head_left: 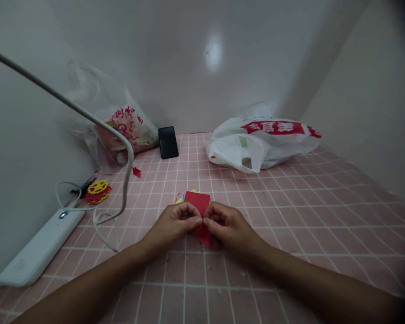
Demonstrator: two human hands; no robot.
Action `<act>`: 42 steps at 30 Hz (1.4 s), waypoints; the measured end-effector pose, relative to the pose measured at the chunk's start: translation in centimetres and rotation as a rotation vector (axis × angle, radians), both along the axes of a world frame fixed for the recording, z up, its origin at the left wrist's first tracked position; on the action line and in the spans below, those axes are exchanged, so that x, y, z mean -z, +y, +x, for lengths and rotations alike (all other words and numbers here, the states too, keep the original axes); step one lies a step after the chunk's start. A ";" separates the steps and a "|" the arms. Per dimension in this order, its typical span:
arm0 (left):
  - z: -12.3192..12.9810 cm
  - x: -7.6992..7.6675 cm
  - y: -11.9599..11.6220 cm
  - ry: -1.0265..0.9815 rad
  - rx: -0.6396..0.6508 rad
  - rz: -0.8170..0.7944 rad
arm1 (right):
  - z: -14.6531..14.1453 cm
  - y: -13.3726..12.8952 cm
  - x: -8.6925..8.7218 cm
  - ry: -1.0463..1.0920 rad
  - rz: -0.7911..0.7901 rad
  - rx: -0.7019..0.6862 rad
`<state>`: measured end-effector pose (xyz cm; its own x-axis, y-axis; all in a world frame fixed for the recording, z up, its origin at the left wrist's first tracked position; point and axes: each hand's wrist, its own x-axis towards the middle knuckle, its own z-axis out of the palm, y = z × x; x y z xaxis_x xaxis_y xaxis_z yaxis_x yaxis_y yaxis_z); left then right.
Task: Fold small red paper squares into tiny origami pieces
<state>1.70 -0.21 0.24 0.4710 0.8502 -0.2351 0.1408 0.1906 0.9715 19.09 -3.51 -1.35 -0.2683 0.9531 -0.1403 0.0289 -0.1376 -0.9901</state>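
A small piece of red paper [203, 235] is pinched between my two hands, its pointed end hanging below the fingertips. My left hand [182, 219] grips it from the left, thumb and forefinger closed. From the right, my right hand [223, 221] holds it the same way, the thumbs almost touching. Just behind the fingers lies a flat red sheet [198, 199] on top of a small stack of coloured paper, with yellow and orange edges showing. Part of the held paper is hidden by my fingers.
A white power strip [42, 245] and a looping cable [126, 180] lie left, near yellow and red paper cutouts [97, 191]. A red scrap [137, 172], a black phone [168, 142], a clear plastic bag [121, 121] and a white plastic bag [234, 146] are farther back on the pink tiled surface.
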 end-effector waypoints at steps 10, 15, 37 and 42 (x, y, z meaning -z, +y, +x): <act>-0.1 -0.1 0.1 0.030 0.007 -0.013 | 0.1 -0.2 -0.6 0.012 0.040 -0.031; -0.2 -0.1 0.1 0.041 0.011 0.017 | 0.2 -0.2 -0.6 0.007 0.048 -0.052; 0.1 -0.5 0.1 0.049 -0.001 0.001 | 0.3 0.3 -0.3 0.166 -0.057 -0.082; 0.1 -0.5 0.0 0.057 -0.008 0.003 | 0.2 0.3 -0.3 0.163 -0.071 -0.077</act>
<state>1.80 -0.19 0.74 0.4502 0.8547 -0.2586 0.1945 0.1888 0.9626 19.27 -3.24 -1.05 -0.3644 0.9182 -0.1552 -0.1182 -0.2109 -0.9703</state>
